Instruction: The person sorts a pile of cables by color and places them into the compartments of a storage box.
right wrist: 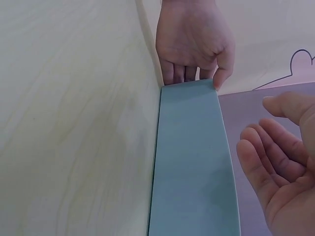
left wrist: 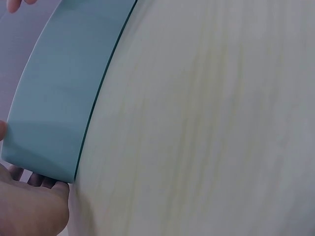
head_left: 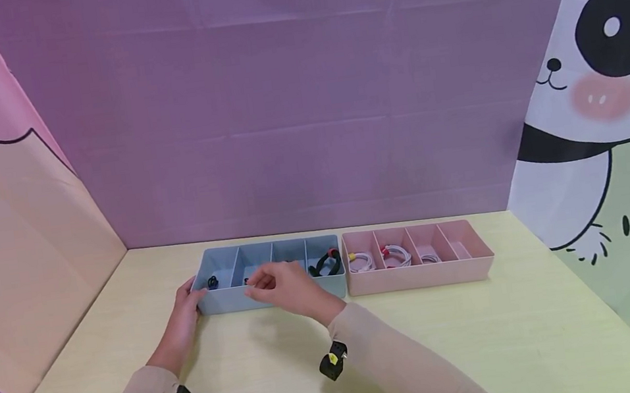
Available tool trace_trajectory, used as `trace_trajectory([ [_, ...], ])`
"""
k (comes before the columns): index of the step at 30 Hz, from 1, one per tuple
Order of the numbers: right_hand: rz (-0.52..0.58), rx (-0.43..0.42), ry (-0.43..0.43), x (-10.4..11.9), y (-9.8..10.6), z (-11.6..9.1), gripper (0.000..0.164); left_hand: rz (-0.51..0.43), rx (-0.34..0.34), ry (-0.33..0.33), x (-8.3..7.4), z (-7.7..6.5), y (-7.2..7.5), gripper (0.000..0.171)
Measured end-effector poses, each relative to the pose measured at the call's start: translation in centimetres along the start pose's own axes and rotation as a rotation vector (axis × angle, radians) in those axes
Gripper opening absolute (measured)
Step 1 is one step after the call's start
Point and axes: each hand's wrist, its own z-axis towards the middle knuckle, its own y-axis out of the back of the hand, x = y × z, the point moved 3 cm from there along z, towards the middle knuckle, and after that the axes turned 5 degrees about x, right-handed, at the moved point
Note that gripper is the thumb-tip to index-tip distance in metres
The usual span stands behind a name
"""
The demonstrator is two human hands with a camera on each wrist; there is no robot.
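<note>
My left hand (head_left: 180, 320) grips the left end of a light blue divided box (head_left: 230, 300), thumb at the front rim and fingers against the end wall. The right wrist view also shows this left hand (right wrist: 194, 34) on the box's end. Over the front of the box hovers my right hand (head_left: 291, 289), fingers loosely bent. A gap shows between its thumb and fingers (right wrist: 268, 152), and nothing is seen in it. A small coiled black cable (head_left: 213, 282) lies in the leftmost compartment. The rightmost one has a looped black cable (head_left: 332, 262). My right hand partly hides the middle compartments.
Close to the blue box's right side stands a pink divided box (head_left: 421, 277). Coiled white cables (head_left: 397, 254) lie in several of its compartments, some with red or yellow ties. A purple backdrop (head_left: 305, 124) rises behind both boxes, with printed panels at the sides.
</note>
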Motion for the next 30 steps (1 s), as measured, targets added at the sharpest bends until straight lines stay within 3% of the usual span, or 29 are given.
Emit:
trace_trajectory([
  [13, 0.006, 0.008, 0.045, -0.4, 0.6, -1.8, 0.020, 0.004, 0.007, -0.012, 0.0, -0.1, 0.0, 0.066],
  [30, -0.054, -0.007, -0.007, -2.7, 2.6, -4.1, 0.025, -0.017, 0.011, -0.021, -0.2, 0.0, -0.1, 0.066],
])
